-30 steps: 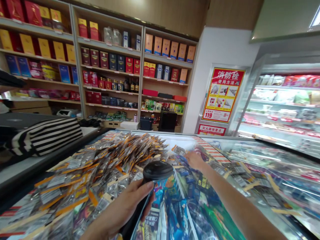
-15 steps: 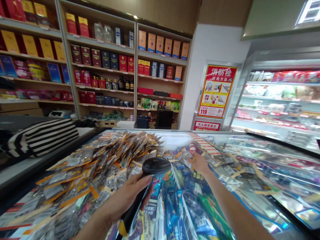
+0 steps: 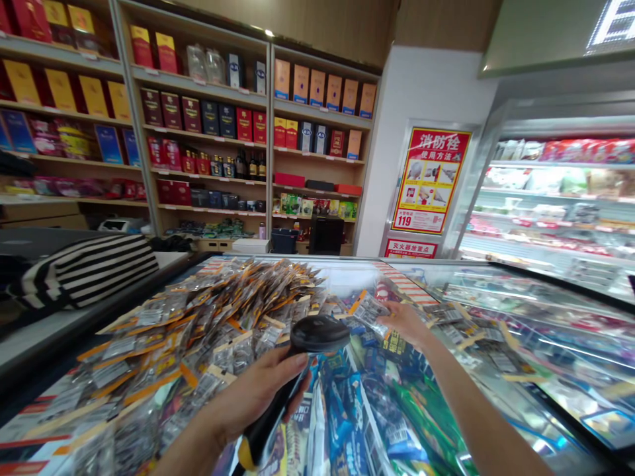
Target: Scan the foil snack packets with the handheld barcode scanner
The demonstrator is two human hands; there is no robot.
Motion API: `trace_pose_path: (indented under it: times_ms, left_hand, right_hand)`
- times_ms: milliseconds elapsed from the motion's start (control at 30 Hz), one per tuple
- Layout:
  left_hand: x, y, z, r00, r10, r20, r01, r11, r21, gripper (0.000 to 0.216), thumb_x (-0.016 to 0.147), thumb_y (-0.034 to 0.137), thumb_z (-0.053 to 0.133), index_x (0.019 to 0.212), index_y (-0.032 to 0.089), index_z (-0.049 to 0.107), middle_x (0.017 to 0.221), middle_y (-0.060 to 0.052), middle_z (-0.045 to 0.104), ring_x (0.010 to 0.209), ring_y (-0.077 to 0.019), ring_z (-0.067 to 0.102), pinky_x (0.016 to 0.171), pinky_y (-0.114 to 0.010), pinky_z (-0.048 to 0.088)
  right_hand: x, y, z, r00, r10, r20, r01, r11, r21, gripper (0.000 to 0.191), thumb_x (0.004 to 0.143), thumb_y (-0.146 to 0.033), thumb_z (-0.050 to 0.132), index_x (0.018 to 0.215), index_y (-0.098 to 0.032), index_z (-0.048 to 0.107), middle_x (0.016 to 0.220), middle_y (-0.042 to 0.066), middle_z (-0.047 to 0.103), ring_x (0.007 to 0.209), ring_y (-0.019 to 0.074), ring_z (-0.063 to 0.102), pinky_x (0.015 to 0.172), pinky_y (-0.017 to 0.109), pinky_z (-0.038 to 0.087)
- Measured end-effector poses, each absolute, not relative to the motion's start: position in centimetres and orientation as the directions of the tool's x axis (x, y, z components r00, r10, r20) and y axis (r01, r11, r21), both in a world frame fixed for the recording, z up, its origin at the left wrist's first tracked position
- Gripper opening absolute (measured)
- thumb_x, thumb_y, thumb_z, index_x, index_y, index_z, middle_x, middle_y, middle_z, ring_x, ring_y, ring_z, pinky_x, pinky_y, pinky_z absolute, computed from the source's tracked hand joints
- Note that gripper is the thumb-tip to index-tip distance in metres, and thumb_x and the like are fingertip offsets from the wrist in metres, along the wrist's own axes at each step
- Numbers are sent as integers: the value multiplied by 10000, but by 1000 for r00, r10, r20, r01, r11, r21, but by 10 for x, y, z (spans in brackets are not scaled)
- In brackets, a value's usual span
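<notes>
Left hand [image 3: 255,390]: closed around the handle of a black scanner [image 3: 320,332], with the thumb up near its round head.
Right hand [image 3: 407,324]: its fingers pinch the right side of a small see-through packet [image 3: 370,309].
Both hands: they are apart, and the right one reaches farther out than the left.
Scanner: the head is at the top, and the handle slants down to the left, with a bit of yellow low down.
Pinched packet: it is just past the scanner's head, with a white label and orange at one end. I cannot tell if it touches the things under it.
Below the hands: blue bags [image 3: 342,423] and green bags [image 3: 426,423], side by side.
Big pile: lots of small packets [image 3: 218,314] with orange edges, heaped to the left of the scanner.
Small pile: a few more packs [image 3: 503,360], to the right of the right arm.
Far left: a thing with black and white stripes [image 3: 106,271].
Back: wooden shelves [image 3: 330,170] with red, yellow and blue boxes [image 3: 171,111].
Back wall: a red and yellow poster [image 3: 430,182] that says 119.
Far right: a bright fridge [image 3: 555,106] full of packs.
</notes>
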State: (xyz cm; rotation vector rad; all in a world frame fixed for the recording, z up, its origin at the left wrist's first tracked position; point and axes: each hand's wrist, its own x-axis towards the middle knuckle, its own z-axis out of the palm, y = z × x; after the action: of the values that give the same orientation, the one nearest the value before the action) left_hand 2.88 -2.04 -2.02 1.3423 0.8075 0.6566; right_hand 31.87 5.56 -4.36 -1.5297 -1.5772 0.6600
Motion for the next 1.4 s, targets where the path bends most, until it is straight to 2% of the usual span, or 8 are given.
trace_pose_path:
  times_ms: [400,600,767,900,1000,1133,1300,1400]
  left_hand:
    - [26,-24,-16,593,804,-34,3,40,999,297,740,438,440,660,154,467,489,38,460,410,-55,371,443,-190,299]
    - [18,-16,-13,439,895,-84,-98,141,985,303,692,455,502,666,153,498,546,26,494,429,-64,417,409,-185,328]
    - [16,-14,-12,405,908,-109,-106,165,981,329,670,476,516,632,149,507,532,22,500,411,-64,418,401,-193,355]
    - [17,-15,-12,383,917,-111,-106,163,981,298,673,451,528,659,154,511,578,9,534,431,-66,439,398,-182,357]
    - [16,-14,-13,393,913,-106,-90,153,984,311,678,457,516,640,149,503,570,6,531,425,-64,431,395,-181,356]
    - [14,-13,-13,414,905,-100,-75,143,987,325,670,471,516,648,147,514,544,12,519,414,-64,419,386,-178,350]
    - [14,-12,-14,404,905,-131,-33,158,987,345,672,495,495,628,154,518,490,22,502,392,-61,402,383,-173,339]
    - [13,-12,-16,411,902,-133,-3,147,989,364,679,510,472,660,152,531,462,27,492,377,-59,395,378,-170,323]
  right_hand:
    - [334,63,-56,71,984,165,621,86,-779,245,597,-289,527,805,-185,604,644,-27,622,619,142,554,557,210,388]
    - [367,79,-73,223,949,222,891,-106,-441,226,624,-315,519,762,-170,625,731,41,642,725,179,571,599,223,375]
    - [400,71,-72,472,832,291,873,-395,-285,328,683,-344,450,923,-181,604,839,107,626,802,240,563,634,301,388]
    - [397,62,-66,552,681,482,827,-523,-208,372,688,-350,454,1004,-190,568,1009,130,558,964,308,471,731,416,359]
    - [366,68,-64,453,717,530,889,-402,-217,385,727,-382,408,1020,-181,556,1048,115,545,1004,279,446,789,394,342]
    - [299,91,-66,265,910,318,944,-177,-279,440,764,-455,314,905,-151,599,905,124,608,898,244,522,742,354,375]
    - [247,111,-68,251,943,217,930,-174,-323,543,711,-531,355,836,-68,611,948,212,581,934,319,488,737,451,348]
    - [244,117,-69,262,942,209,918,-177,-355,484,647,-505,464,805,-71,611,962,208,576,940,327,481,726,443,348]
